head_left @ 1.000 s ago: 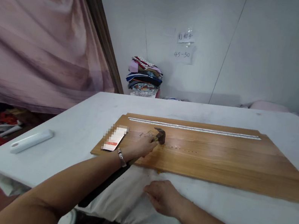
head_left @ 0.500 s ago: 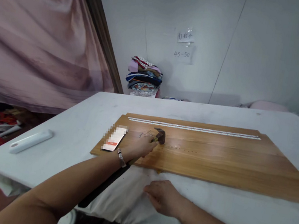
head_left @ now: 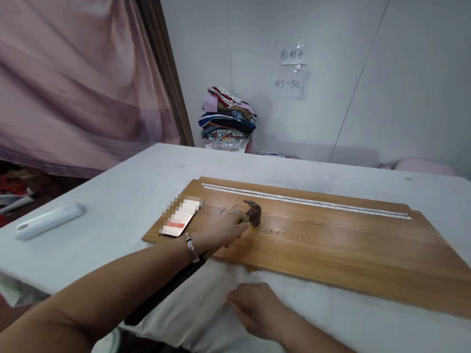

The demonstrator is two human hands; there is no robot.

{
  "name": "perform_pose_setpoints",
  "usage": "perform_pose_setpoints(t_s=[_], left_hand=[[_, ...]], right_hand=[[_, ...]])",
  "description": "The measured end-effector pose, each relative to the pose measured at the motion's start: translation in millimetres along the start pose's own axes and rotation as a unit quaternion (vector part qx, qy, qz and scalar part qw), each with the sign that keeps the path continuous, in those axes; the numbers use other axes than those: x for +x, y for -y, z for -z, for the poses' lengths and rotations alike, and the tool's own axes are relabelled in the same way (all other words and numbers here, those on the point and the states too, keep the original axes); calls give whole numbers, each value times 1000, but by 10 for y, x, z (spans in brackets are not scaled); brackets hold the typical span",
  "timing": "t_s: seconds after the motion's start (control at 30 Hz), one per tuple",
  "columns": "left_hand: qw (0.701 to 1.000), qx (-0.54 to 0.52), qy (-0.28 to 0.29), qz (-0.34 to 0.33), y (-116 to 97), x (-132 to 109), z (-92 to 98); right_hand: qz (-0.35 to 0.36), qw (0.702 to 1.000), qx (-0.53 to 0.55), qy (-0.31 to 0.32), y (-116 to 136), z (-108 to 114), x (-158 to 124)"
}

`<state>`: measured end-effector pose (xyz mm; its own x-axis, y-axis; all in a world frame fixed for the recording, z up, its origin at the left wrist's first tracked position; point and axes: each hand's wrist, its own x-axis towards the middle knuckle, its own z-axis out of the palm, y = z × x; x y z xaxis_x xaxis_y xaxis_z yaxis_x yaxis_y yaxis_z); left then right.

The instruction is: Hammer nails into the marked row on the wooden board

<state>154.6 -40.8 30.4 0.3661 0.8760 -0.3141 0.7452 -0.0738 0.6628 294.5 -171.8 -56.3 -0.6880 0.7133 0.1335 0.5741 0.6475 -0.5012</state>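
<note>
A long wooden board (head_left: 340,251) lies on the white-covered table (head_left: 135,184). My left hand (head_left: 222,233) is closed round the neck of a hammer, just behind its dark head (head_left: 253,212), which rests on the board. The hammer's long dark handle (head_left: 164,291) runs back under my forearm. A few loose nails (head_left: 230,210) lie just left of the head, and a row of small dots (head_left: 286,234) runs to its right. My right hand (head_left: 258,310) lies palm down on the cloth in front of the board, fingers loosely curled, holding nothing.
A metal strip (head_left: 303,200) runs along the board's far edge. A small white and red card (head_left: 181,218) lies on the board's left end. A white bar (head_left: 50,221) sits near the table's left edge. Folded clothes (head_left: 226,121) are stacked by the wall; a pink curtain (head_left: 58,50) hangs at left.
</note>
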Motion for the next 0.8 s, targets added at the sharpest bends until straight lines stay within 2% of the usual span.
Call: perform_pose_setpoints(t_s=[0.23,0.43,0.63,0.8], left_hand=[[1000,-15,-6,8,-51,-40,34],[1000,-12,-3,1,-33,-27,21],[1000,-9,-1,-11,-37,-24,4],[1000,-9,-11,-6,-81,-34,22]], right_hand=[[3,1000,-9,2,25,30,5],[14,999,-8,-29,-13,-32,-5],[-2,1000,-11,15,24,49,1],[-5,1000,-2,24,28,76,-10]])
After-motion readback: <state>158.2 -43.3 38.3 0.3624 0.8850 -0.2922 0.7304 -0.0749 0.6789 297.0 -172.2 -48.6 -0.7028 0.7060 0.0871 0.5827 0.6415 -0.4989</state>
